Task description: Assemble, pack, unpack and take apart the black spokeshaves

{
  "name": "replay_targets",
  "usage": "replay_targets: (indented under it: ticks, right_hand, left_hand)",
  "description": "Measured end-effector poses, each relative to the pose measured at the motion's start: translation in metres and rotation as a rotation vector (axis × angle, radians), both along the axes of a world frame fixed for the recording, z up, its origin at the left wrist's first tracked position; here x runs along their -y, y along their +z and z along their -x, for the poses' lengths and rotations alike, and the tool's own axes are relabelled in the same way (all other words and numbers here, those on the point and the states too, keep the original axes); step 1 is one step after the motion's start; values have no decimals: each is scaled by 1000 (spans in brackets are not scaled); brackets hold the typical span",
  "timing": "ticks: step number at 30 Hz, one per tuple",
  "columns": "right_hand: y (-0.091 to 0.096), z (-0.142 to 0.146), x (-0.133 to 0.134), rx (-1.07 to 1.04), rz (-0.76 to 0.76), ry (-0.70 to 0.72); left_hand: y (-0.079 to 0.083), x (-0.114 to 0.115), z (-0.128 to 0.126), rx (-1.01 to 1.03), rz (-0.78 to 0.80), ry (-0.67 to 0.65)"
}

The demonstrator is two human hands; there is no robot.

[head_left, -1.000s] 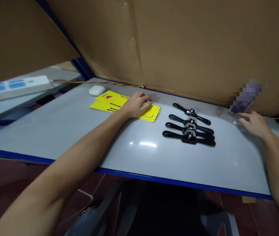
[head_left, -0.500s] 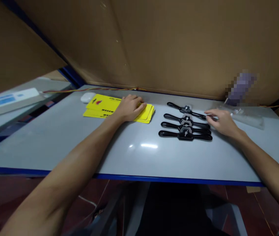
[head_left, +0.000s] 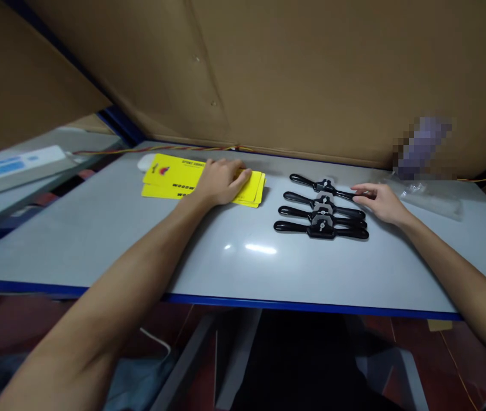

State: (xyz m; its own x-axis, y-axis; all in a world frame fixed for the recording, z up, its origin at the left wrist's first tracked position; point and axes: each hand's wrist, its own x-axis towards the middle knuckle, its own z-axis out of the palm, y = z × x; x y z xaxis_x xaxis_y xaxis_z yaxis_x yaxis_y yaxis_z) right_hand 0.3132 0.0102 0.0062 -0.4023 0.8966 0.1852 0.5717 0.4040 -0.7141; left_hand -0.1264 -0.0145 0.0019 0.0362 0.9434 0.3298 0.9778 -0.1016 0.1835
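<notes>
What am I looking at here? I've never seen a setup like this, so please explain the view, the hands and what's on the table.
There is no machine: these are a person's bare hands, seen from a camera worn on the head, looking forward and down. On the pale table, the left hand rests on overlapping yellow cards. Four black two-handled tools lie in a row to their right. The right hand has its fingers at the right handle of the farthest one; how firmly they grip is unclear. Beyond that hand lies clear plastic. A white object sits behind the cards, partly hidden.
</notes>
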Motion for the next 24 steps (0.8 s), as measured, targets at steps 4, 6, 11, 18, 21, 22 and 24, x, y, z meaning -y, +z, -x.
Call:
replay_targets:
  ticks: [4,6,11,18,21,22,24]
  right_hand:
    - [0,-8,-3,71,-71,56]
    - [-1,-9,-2,89,-89,71]
    - [-2,-8,4,64,-74,95]
    - [1,-6,9,61,-55,107]
    - [2,-4,12,64,-83,97]
    - [2,-3,14,72,-98,94]
    - [3,-2,18,98,-125,99]
  left_hand:
    - [-3,2,2,-21,28,-43]
    - [-4,1,4,-29,62,-62]
    - [0,3,6,-72,92,-60]
    - [-4,8,-19,26,103,-120]
    - [-12,8,-30,40,107,-157]
    - [-14,7,-32,40,99,-166]
    - [-16,6,-34,45,83,-195]
